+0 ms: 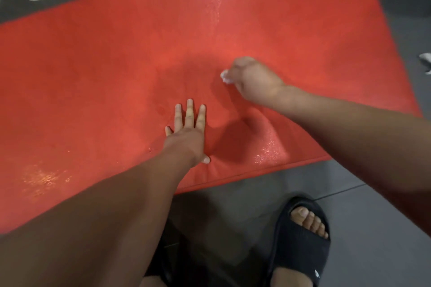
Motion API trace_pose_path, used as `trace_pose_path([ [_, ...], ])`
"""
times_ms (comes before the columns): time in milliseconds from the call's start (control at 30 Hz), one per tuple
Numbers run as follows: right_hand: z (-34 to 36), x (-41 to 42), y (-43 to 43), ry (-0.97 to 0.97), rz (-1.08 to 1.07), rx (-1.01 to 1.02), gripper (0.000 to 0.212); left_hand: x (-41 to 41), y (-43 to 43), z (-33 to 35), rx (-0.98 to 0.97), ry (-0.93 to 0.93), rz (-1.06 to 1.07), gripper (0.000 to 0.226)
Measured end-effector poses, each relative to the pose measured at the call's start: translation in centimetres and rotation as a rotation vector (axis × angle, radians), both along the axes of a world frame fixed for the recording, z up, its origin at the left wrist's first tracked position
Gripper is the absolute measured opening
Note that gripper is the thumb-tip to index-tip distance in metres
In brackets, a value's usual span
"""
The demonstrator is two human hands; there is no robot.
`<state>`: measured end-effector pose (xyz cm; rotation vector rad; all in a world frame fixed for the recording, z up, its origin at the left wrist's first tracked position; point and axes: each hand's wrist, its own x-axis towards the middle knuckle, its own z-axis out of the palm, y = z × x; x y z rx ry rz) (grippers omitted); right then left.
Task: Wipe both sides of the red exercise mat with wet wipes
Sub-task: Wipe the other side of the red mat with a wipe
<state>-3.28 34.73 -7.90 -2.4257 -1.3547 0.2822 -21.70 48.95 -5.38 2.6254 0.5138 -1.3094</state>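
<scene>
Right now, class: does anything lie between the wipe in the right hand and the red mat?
Nothing visible does. The right hand holds the wet wipe down at the surface of the red mat. The left hand rests flat on the mat, nearer the person and apart from the wipe.

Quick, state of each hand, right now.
The left hand is open, fingers straight, pressed flat on the red mat.
The right hand is closed, gripping a white wet wipe against the mat.
</scene>
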Motion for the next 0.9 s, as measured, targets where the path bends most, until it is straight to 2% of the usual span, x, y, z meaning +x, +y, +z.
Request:
trace_pose_path([
  [67, 0.3, 2.1, 1.1, -0.02, -0.204, -0.057, 0.025, 0.0, -0.1, 0.1, -0.003, 0.007, 0.001, 0.147],
  [133, 0.5, 2.6, 1.9, -0.038, -0.251, -0.098, 0.026, 0.0, -0.1, 0.2, -0.006, 0.012, 0.003, 0.147],
  [300, 0.6, -3.9, -0.5, 0.015, 0.017, -0.031, 0.022, 0.0, -0.1, 0.1, 0.0, 0.011, -0.003, 0.148],
  [400, 1.1, -9.3, -4.8, 0.038, 0.276, -0.008, 0.02, 0.0, -0.2, 0.1, 0.009, 0.012, -0.006, 0.148],
  [500, 1.2, -9.4, -7.1, 0.009, 0.432, -0.059, 0.021, 0.1, -0.4, 0.1, 0.022, 0.012, -0.012, 0.148],
  [567, 0.6, -6.3, -6.8, -0.052, 0.291, -0.069, 0.019, 0.0, -0.4, 0.2, 0.03, 0.001, -0.02, 0.148],
  [667, 0.3, -1.7, -5.8, -0.081, -0.145, -0.045, 0.022, -0.1, -0.4, 0.3, 0.042, 0.011, -0.018, 0.148],
  [733, 0.6, -2.1, -5.2, -0.052, -0.208, -0.041, 0.019, 0.1, -0.5, 0.4, 0.04, 0.017, -0.012, 0.148],
  [900, 0.7, -11.0, -6.6, 0.126, 0.226, 0.022, 0.014, -0.1, -0.3, 0.3, 0.026, 0.014, -0.005, 0.149],
])
